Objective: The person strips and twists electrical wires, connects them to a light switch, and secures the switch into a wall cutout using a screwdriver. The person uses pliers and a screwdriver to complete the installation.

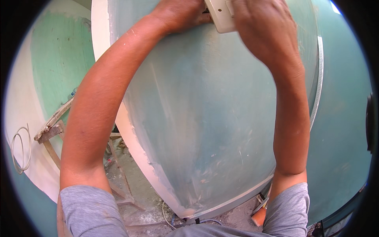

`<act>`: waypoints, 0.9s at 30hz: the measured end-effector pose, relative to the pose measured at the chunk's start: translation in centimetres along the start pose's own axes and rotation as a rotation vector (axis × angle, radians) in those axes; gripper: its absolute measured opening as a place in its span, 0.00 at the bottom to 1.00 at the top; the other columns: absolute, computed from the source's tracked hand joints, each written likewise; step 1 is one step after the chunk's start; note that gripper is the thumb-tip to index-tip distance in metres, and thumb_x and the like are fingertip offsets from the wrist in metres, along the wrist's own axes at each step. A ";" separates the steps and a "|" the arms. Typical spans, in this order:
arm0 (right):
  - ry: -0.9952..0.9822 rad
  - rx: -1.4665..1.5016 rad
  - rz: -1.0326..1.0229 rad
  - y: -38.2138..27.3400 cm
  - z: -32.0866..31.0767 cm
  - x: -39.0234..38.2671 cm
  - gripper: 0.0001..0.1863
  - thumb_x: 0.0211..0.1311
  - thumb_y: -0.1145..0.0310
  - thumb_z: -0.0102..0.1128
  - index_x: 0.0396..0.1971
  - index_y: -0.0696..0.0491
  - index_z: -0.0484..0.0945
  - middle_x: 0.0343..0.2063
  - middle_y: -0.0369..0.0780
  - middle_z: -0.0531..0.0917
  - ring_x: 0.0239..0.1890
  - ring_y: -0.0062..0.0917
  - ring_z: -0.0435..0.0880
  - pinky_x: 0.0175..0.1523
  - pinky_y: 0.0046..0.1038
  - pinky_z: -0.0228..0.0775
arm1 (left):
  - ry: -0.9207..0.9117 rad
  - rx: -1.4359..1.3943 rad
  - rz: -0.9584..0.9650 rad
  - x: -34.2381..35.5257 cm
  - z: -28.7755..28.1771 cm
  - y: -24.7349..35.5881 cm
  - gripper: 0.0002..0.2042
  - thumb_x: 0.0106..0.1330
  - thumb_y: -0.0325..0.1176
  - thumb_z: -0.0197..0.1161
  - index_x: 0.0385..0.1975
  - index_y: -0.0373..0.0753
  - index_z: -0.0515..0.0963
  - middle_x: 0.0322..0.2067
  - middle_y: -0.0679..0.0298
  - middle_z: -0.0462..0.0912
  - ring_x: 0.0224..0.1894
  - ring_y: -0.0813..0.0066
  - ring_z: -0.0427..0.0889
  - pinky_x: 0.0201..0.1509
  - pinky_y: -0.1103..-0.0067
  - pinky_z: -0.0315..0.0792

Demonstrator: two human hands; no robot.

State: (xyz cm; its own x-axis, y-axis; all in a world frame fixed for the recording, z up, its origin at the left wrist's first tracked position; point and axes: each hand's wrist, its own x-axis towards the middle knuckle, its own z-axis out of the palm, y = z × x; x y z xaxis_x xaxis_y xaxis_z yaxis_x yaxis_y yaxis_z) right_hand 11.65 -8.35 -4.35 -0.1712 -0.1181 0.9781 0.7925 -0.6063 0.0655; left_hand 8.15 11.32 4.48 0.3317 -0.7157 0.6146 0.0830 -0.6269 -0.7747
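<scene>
At the top edge, a white switch plate [222,19] with a small dark hole stands tilted against the blue-green wall [205,102]. My left hand [183,15] is at the plate's left side, closed, with a finger reaching behind its edge. Over the plate's right side lies my right hand [265,27], back toward me, slightly blurred. Its fingers look curled, but their tips run past the top of the picture, so what they grip is hidden. Both forearms rise from the grey sleeves.
White cable trunking [318,75] runs down the wall on the right. A wooden trestle [51,130] stands at left, near a loop of pale cable [20,148] on the wall. On the dusty floor [138,177] lie cables and an orange object [259,216].
</scene>
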 end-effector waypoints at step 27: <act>0.172 0.244 -0.294 1.7 4.8 2.7 0.23 0.65 0.56 0.57 0.50 0.59 0.83 0.48 0.53 0.83 0.53 0.47 0.82 0.60 0.45 0.72 | 0.076 -0.073 0.130 1.9 0.6 0.2 0.05 0.63 0.37 0.66 0.33 0.45 0.84 0.49 0.60 0.84 0.60 0.58 0.75 0.65 0.60 0.66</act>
State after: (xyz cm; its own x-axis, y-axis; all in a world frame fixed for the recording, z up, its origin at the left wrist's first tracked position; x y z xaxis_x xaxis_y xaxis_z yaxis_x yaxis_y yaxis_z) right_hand 15.35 -5.95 -0.64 -0.4898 -0.1097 0.8649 0.8071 -0.4322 0.4022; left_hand 9.39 10.00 5.40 0.2627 -0.8119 0.5213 -0.0251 -0.5459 -0.8375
